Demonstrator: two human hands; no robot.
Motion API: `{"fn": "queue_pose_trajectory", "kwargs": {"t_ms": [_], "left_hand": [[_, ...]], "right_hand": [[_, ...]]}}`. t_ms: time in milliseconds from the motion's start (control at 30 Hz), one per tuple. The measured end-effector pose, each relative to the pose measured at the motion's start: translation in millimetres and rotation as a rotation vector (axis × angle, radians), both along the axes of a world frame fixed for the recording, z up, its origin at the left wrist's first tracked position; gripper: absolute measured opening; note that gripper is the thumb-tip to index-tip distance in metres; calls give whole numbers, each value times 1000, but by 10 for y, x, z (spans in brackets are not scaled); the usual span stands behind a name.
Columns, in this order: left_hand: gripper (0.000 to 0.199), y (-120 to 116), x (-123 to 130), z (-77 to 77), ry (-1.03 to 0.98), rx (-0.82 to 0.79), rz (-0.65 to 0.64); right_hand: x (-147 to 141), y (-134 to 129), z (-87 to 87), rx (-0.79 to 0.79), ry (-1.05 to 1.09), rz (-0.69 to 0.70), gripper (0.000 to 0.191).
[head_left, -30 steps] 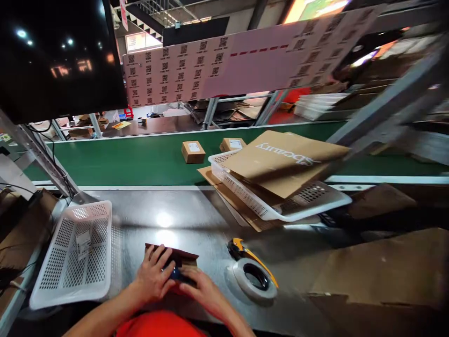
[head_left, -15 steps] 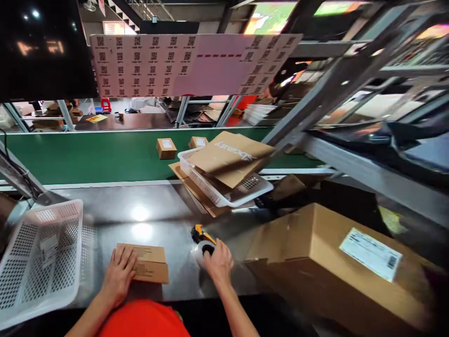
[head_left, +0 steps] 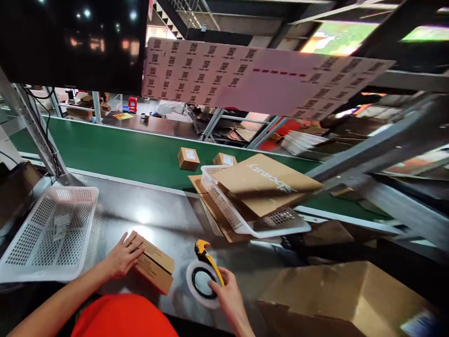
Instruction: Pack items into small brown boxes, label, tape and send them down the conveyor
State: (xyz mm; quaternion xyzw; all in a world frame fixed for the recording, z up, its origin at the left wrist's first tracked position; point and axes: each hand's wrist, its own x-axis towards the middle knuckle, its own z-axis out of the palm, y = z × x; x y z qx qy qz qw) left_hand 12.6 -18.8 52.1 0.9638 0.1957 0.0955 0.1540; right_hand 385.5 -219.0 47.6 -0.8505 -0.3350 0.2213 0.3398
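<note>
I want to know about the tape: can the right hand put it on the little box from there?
Probably yes: the right hand holds the tape dispenser beside the small box, nothing between them.

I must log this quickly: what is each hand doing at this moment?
Left hand: open, fingers resting flat on the small cardboard box.
Right hand: closed on the tape dispenser.

We get bright overhead light: hot glare patch on the shiny grey steel worktable (head_left: 164, 220), ceiling lamps mirrored in the dark glossy screen (head_left: 70, 42) upper left. Right edge smeared with motion blur, the large brown cardboard box (head_left: 351, 299) lower right soft. Wide-angle bending at edges.
</note>
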Motion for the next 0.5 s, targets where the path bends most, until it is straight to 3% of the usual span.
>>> {"fn": "queue_pose_trajectory", "kwargs": {"t_ms": [100, 200, 267, 333, 433, 500], "left_hand": [[59, -14, -8, -25, -44, -72, -11], [58, 20, -7, -67, -81, -113, -33], [58, 40, 1, -83, -78, -155, -27], [58, 33, 11, -94, -67, -212, -3], [51, -59, 40, -123, -154, -287, 63], [44, -176, 107, -130, -343, -366, 223]], "right_hand": [[-297, 104, 427, 240, -101, 209, 73], [-620, 297, 720, 441, -296, 622, 63], [-788, 427, 762, 438, -422, 874, 70], [-887, 515, 717, 354, -508, 998, 81], [-904, 554, 627, 263, -526, 1013, 89], [-869, 547, 603, 259, -519, 1016, 89]]}}
